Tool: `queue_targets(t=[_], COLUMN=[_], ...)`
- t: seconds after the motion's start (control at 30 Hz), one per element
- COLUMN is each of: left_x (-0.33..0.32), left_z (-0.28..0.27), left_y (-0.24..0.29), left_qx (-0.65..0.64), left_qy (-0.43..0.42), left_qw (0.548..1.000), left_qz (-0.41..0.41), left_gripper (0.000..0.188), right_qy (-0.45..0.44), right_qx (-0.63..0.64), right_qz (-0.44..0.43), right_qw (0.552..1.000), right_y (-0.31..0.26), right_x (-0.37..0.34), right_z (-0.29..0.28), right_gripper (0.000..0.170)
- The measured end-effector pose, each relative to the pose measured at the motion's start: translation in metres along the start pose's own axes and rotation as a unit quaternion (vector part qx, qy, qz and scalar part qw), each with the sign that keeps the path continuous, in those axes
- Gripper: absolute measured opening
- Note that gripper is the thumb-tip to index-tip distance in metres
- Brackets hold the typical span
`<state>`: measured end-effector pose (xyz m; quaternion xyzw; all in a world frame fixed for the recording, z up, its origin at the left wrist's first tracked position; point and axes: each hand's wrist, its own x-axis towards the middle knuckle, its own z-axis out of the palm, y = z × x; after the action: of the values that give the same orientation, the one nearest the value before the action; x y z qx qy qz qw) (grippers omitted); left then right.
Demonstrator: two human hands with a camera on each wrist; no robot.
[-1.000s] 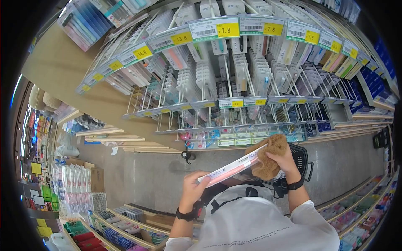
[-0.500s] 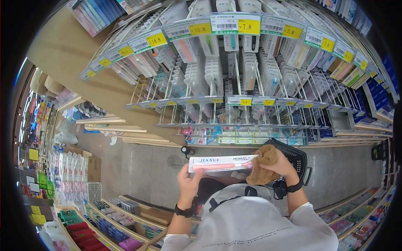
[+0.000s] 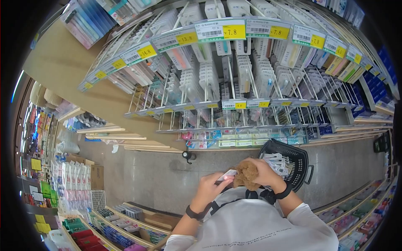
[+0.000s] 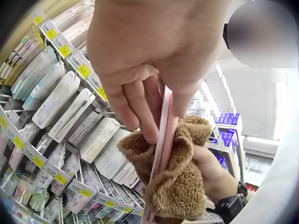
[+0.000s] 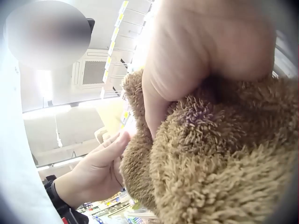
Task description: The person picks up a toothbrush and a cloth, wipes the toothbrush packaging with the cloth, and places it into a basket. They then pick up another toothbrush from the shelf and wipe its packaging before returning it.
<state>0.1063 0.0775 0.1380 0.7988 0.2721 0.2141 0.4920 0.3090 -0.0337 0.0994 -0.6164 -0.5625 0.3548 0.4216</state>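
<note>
My left hand (image 3: 208, 188) pinches the end of a slim toothbrush package (image 4: 163, 123), fingers on one face and thumb on the other. The pack is edge-on in the left wrist view, white on one side and pink on the other. A fluffy brown cloth (image 3: 248, 173) folds round its other part, hiding it. My right hand (image 3: 268, 172) grips that cloth (image 5: 210, 163) from the right side, its fingertips sunk in the pile. Both hands are close together in front of the white shirt.
A black basket (image 3: 302, 161) with several white packs (image 3: 277, 162) stands on the floor beyond my right hand. Ahead rises a rack of hanging toothbrush packs (image 3: 192, 85) with price labels (image 3: 222, 32). A dark bottle-like object (image 3: 187, 156) stands on the floor. Low shelves (image 3: 144, 219) line the near side.
The toothbrush package was held out flat with its printed front showing; now it is turned edge-on and mostly covered by the cloth. My hands have come closer together, the right moving left.
</note>
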Motion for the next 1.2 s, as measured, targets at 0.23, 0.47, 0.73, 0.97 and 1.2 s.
queue_targets(t=[0.23, 0.47, 0.73, 0.97, 1.2], left_x=[0.015, 0.008, -0.011, -0.006, 0.012], left_z=[0.005, 0.004, -0.018, -0.012, -0.001], left_y=[0.006, -0.008, -0.02, -0.019, 0.001], left_qx=[0.068, 0.028, -0.065, -0.278, -0.073], left_qy=[-0.004, 0.045, 0.15, 0.113, -0.108], left_qw=[0.997, 0.999, 0.986, 0.952, 0.989], left_qz=[0.033, 0.001, -0.033, -0.064, -0.071], left_gripper=[0.02, 0.018, 0.019, 0.017, 0.019], right_qy=[0.15, 0.083, 0.199, 0.261, 0.447], right_qx=[-0.064, -0.112, -0.043, 0.517, 0.487], right_qz=[-0.119, -0.156, -0.03, 0.116, 0.056], right_qw=[0.979, 0.978, 0.979, 0.807, 0.748], right_y=[-0.016, -0.019, 0.034, 0.047, 0.042], right_x=[0.008, 0.023, 0.01, -0.013, -0.022], right_z=[0.005, -0.008, -0.015, -0.015, -0.038], right_gripper=[0.052, 0.06, 0.052, 0.036, 0.039])
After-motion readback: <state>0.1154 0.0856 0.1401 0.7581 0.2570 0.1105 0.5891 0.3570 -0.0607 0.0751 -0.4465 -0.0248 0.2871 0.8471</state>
